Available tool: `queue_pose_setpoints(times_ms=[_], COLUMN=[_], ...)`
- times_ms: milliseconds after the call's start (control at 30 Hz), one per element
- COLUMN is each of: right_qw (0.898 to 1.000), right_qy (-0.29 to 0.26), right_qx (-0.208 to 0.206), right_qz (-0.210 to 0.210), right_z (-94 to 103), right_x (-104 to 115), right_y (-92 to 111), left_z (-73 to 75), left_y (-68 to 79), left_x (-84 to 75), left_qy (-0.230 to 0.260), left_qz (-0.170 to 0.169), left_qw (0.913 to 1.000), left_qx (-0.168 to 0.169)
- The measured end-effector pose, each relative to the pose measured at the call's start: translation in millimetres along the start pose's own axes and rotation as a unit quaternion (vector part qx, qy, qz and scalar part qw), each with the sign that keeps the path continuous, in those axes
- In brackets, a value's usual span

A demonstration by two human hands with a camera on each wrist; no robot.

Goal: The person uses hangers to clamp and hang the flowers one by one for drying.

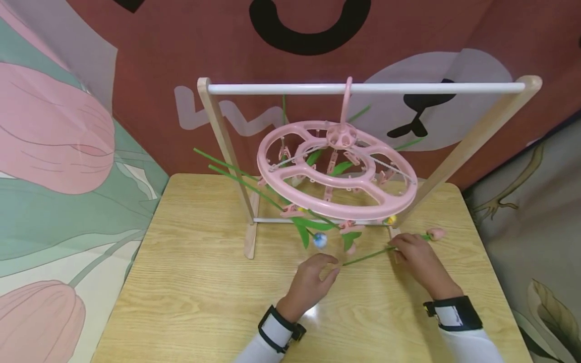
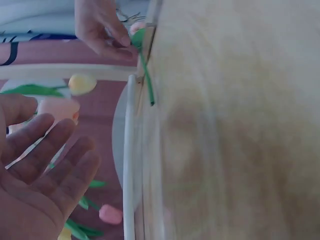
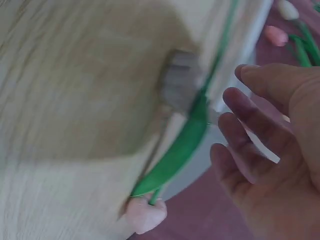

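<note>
A pink artificial tulip lies low at the right foot of the stand, its green stem pointing left across the tabletop. My right hand is over the middle of that stem. In the right wrist view, its loosely bent fingers are beside the tulip's green leaf, with nothing between them. My left hand hovers by the free stem end, thumb and fingers apart and holding nothing. Above both hands hangs a pink round clip hanger, with several tulips in its clips, among them a blue one.
A wooden stand with a white top rail carries the hanger by its hook. Its left foot rests on the wooden table. Green stems stick out at the hanger's left. A printed cloth covers the wall behind.
</note>
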State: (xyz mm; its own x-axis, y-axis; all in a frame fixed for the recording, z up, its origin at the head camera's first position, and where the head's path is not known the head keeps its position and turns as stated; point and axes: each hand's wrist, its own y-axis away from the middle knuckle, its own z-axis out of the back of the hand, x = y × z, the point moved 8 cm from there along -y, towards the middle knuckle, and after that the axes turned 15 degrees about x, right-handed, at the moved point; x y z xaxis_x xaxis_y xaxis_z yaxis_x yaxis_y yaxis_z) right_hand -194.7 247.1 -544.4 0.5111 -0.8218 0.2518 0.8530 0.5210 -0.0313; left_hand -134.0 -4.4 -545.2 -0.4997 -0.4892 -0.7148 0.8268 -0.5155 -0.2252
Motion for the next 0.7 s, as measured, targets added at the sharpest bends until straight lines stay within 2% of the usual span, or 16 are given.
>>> queue_pose_setpoints(times_ms=[167, 367, 533, 700], right_qw=[0.999, 0.996, 0.996, 0.995], right_qy=[0.048, 0.087, 0.08, 0.063], right_qx=[0.013, 0.027, 0.01, -0.015], right_qz=[-0.003, -0.002, 0.039, 0.08], right_z=[-17.0, -21.5, -17.5, -8.9], right_x=[-8.2, -0.8, 19.6, 45.2], right_y=[-3.5, -3.3, -1.5, 0.9], left_z=[-19.8, -29.5, -26.2, -26.0], left_y=[0.0, -5.8, -12.9, -19.7], left_x=[-9.5, -28.2, -42.9, -46.1], left_qy=[-0.093, -0.186, -0.24, -0.325], left_qz=[-0.021, -0.044, -0.065, -0.072], left_qw=[0.9945, 0.979, 0.9662, 0.9418], left_qx=[0.044, 0.07, 0.068, 0.042])
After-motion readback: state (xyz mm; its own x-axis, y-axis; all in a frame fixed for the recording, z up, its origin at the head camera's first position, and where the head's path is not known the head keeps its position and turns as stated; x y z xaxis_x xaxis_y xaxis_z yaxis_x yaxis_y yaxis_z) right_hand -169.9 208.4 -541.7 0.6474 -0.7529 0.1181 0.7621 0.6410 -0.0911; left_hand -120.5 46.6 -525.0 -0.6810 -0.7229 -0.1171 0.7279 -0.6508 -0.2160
